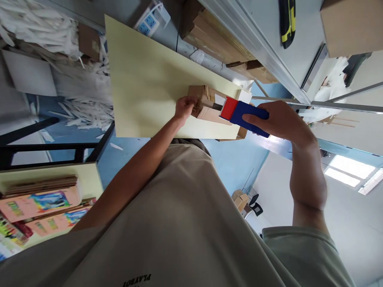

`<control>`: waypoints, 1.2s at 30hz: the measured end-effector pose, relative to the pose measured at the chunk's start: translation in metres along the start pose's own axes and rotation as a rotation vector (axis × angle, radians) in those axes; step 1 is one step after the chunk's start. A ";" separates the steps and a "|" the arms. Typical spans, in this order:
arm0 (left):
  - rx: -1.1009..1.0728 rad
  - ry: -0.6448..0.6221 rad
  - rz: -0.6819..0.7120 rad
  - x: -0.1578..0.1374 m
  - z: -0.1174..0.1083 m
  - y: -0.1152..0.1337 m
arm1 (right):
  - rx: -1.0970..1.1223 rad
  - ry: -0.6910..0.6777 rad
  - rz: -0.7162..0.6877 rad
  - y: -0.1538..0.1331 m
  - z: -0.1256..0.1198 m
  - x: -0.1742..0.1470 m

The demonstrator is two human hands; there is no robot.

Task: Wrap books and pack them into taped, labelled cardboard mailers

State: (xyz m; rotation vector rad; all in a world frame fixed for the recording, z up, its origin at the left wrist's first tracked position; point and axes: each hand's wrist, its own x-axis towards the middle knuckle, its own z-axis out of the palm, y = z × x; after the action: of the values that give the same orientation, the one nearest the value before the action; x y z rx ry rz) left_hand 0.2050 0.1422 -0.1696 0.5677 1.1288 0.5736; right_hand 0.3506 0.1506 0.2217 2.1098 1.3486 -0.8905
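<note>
My right hand (273, 119) is wrapped round a blue tape dispenser (249, 115) with a red, toothed front end. That toothed end is at the upper right part of a small brown cardboard box (215, 113). A strip of tape appears to run along the box's top toward the dispenser. At the box's left end, my left hand (186, 107) has its fingers closed on the edge; exactly what lies under the fingertips is hidden. The box lies on a pale yellow tabletop (140, 91).
Behind the table are a power strip (149, 23) and larger cardboard cartons (218, 38). A yellow-black utility knife (287, 24) lies on the grey shelf at the upper right. White scraps (86, 107) litter the floor at left. Printed boxes (42, 201) are stacked at lower left.
</note>
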 end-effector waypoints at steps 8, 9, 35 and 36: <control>0.116 -0.005 0.166 -0.017 -0.011 0.006 | 0.011 0.019 -0.086 0.001 0.003 0.001; 0.143 -0.055 0.223 -0.020 -0.015 0.010 | -0.002 0.011 -0.087 0.000 0.003 0.000; 0.864 -0.256 0.600 -0.013 -0.014 0.015 | -0.109 -0.146 -0.024 0.116 0.039 0.054; 0.852 -0.230 0.600 -0.015 -0.016 0.013 | -0.091 -0.145 -0.058 0.125 0.043 0.061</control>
State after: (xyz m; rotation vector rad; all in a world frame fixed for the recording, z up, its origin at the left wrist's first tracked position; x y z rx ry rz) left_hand 0.1835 0.1439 -0.1559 1.7019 0.9431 0.4944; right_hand 0.4723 0.1074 0.1535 1.9079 1.3554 -0.9668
